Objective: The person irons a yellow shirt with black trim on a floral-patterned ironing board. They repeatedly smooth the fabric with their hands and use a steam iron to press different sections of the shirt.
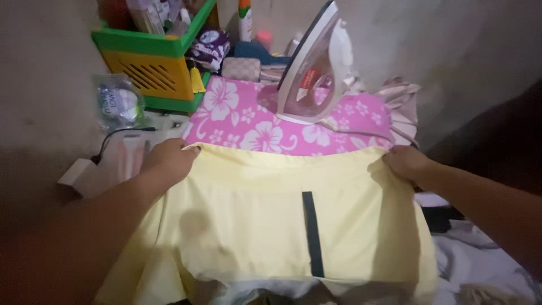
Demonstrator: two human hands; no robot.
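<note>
Both bare forearms reach forward from the bottom corners of the view, spread wide apart, the left one coming in from the lower left and the right one from the lower right. The left hand [169, 160] is curled, knuckles up, its fingers folded into a closed pinching grip. The right hand [407, 162] mirrors it at about the same height, fingers likewise bent shut, wrist straight in line with its forearm.

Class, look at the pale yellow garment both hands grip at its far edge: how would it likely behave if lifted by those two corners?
The yellow garment probably droops between the left hand and right hand: its edge already sags and wrinkles. It looks thin, so likely light. It would probably slide easily over the pink flowered cover, and might tug the upright iron.
</note>
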